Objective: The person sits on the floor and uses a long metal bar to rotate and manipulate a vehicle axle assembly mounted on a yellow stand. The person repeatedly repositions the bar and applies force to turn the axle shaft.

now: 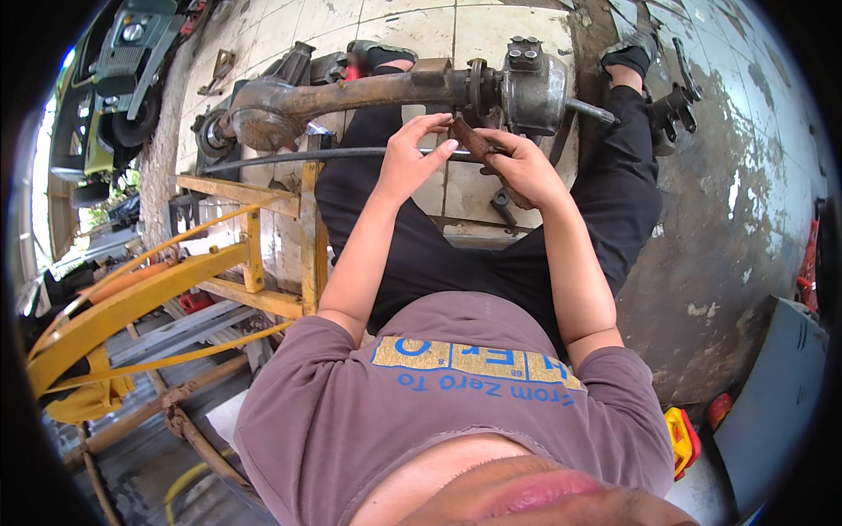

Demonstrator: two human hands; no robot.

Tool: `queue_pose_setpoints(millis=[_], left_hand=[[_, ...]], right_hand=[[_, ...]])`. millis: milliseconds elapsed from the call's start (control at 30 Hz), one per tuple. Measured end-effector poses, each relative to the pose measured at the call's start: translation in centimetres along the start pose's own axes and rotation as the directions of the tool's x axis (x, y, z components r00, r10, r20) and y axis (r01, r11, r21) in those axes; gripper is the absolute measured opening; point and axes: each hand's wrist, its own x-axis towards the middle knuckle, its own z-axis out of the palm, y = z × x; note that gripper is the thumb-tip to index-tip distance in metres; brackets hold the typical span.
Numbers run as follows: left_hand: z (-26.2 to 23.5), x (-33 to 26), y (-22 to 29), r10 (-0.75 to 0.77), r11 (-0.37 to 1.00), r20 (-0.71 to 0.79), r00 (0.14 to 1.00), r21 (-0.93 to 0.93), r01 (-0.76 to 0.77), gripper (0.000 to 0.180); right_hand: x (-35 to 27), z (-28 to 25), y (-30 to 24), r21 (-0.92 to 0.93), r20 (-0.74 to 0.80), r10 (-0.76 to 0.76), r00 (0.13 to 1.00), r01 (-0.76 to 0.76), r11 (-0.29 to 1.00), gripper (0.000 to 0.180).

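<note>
My right hand (528,168) is closed round a curved, reddish-brown strip (472,140), rusty or worn; its exact kind cannot be made out. Beside the strip's far end is my left hand (410,159), its fingers stretched and the thumb apart; whether a fingertip touches the strip is unclear. Just beyond both hands lies a vehicle axle housing (373,93), with a rounded bulge at its left. At its right end are a round flange (478,88) and a greasy metal drum-like housing (533,92) with a shaft (592,110) sticking out.
A long dark rod (324,154) runs left of my hands. On the tiles between my legs lies a small metal part with a ring end (503,206). A yellow metal frame (309,237) stands at my left. Metal brackets (674,114) lie beyond my right leg. A vehicle (114,96) stands far left.
</note>
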Motion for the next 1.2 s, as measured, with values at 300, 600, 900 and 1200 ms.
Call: queue_pose_setpoints(millis=[300,600,900,1200], left_hand=[[0.9,-1.4,-3.6,-0.114,0.958,-0.006,0.993,-0.267,0.109,0.041],[-2.6,-0.5,-3.3,0.18,0.98,-0.086,0.98,0.1,-0.171,0.039],[-4.5,-0.1,-10.7,0.207,0.863,-0.283,0.937,0.503,-0.038,0.026],[-4.2,-0.4,-11.7,0.177,0.846,-0.295,0.939,0.534,0.009,0.025]], right_hand=[[-0.3,1.2,0.7,0.188,0.159,0.164,0.974,-0.193,0.963,0.064],[-2.7,3.4,-0.4,-0.26,0.139,-0.068,0.988,0.103,0.96,0.08],[-5.4,6.5,-0.9,-0.995,0.092,-0.2,0.976,0.097,0.015,0.075],[0.2,9.9,1.7,-0.996,-0.05,-0.079,0.996,-0.056,-0.067,0.083]])
